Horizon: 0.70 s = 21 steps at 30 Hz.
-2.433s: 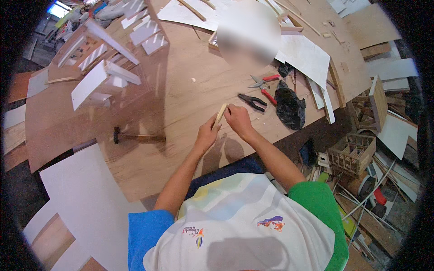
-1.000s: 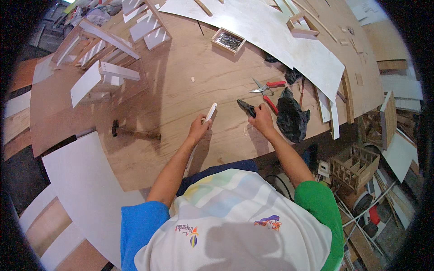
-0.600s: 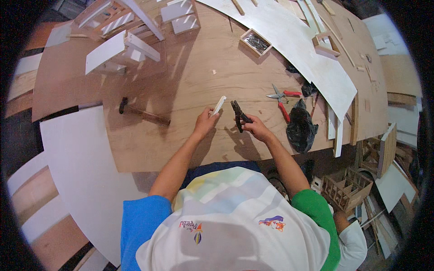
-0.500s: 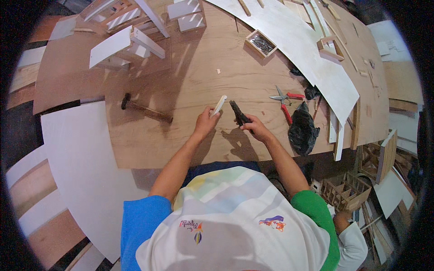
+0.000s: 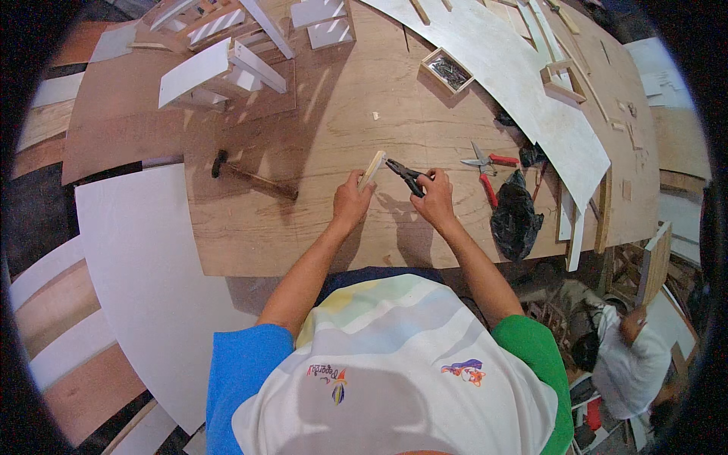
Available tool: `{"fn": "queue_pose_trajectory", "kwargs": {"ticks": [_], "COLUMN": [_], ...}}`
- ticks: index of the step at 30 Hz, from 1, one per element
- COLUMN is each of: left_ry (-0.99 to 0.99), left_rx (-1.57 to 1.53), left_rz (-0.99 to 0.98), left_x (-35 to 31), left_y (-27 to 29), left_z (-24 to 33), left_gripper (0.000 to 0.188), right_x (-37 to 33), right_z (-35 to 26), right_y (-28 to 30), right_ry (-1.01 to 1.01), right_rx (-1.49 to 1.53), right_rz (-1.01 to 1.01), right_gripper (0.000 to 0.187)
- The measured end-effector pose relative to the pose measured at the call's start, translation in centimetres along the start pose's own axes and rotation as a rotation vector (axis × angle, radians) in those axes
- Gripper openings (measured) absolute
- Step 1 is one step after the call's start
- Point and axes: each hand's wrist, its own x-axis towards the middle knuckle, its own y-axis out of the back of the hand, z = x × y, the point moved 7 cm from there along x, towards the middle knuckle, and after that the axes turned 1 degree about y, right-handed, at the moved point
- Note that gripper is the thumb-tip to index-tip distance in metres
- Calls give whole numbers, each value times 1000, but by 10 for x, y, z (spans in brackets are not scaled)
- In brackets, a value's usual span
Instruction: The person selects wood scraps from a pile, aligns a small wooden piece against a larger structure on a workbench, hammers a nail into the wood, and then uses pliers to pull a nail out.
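A short, pale wooden strip (image 5: 372, 168) sticks up from my left hand (image 5: 352, 202), whose fingers are closed on its lower end. My right hand (image 5: 434, 197) is wrapped round the dark handles of a pair of pliers (image 5: 403, 172). The pliers' jaws are at the strip's upper end; whether they grip something small there cannot be made out. Both hands are above the near part of a plywood table (image 5: 303, 246). To the right of my right hand lie red-handled snips (image 5: 484, 171) and a black plastic bag (image 5: 516, 224).
A hammer (image 5: 255, 179) lies left of my hands. Farther off are a wooden box (image 5: 447, 71) of nails and a large white panel (image 5: 523, 106). White wooden frames (image 5: 220, 72) stand far left. At lower right, a person in a white shirt (image 5: 629, 368) bends beside the table.
The pliers have swung over toward the strip, and their jaws are now at its tip. At lower right, the other person has come further into view.
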Motion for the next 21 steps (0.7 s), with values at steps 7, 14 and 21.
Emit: {"fn": "queue_pose_trajectory", "kwargs": {"ticks": [7, 14, 21], "left_ry": [-50, -54, -64], "left_rx": [90, 130, 245], "left_rz": [-42, -49, -32], "left_x": [-6, -19, -30], "left_y": [-4, -7, -8], "left_z": [17, 34, 42], "left_gripper": [35, 31, 31], "right_x": [-9, -20, -31], "right_z": [6, 10, 20], "right_y": [14, 16, 3], "right_ry": [-24, -28, -66], "right_rx": [-38, -57, 73], "right_rz": [49, 29, -96], "right_gripper": [26, 33, 43]}}
